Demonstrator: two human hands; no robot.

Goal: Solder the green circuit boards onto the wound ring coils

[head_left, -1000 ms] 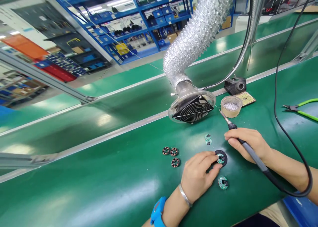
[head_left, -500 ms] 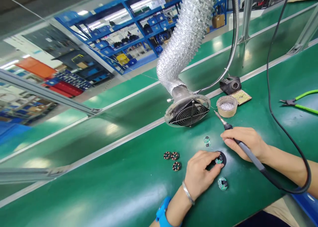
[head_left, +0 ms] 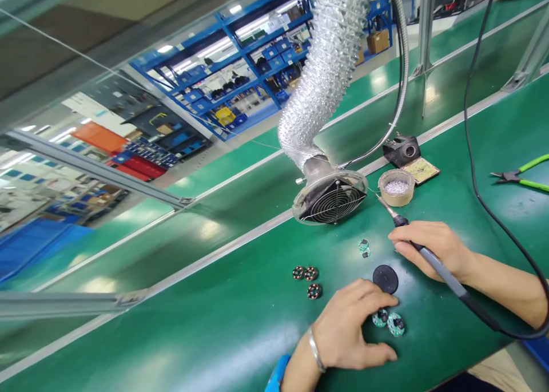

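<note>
1. Plainly, the soldering iron [head_left: 446, 278] sits in the right hand [head_left: 434, 249], on the right part of the green table [head_left: 206, 346]; its long axis slants from near right to far left, bare tip far left, lead trailing from the near end.
2. The right hand's fingers are closed round its grip, pen-fashion. The tip is just beside the tub of shiny bits [head_left: 397, 198]; whether it touches anything I cannot tell.
3. The left hand [head_left: 349, 323] is spread wide, thumb well apart from fingers. Two round green boards, the left one [head_left: 379, 319] and the right one [head_left: 396, 325], lie side by side at that gap, black parts uppermost. Fingers partly cover the left one; contact cannot be told.
4. Just beyond the fingertips lies a black disc [head_left: 385, 279], flat; farther off, some small green boards [head_left: 364, 248].
5. Left of these, three copper-wound rings [head_left: 314, 291] sit close together.
6. The fume hood [head_left: 337, 203] hangs at the far side, left of the tip, below a silver duct [head_left: 326, 66].
7. Beyond the tub stands a black holder [head_left: 402, 150] with a yellow sponge [head_left: 421, 170].
8. Green-handled pliers [head_left: 510, 177] lie far right, nose leftward. The black cable [head_left: 470, 151] crosses before the right forearm.
</note>
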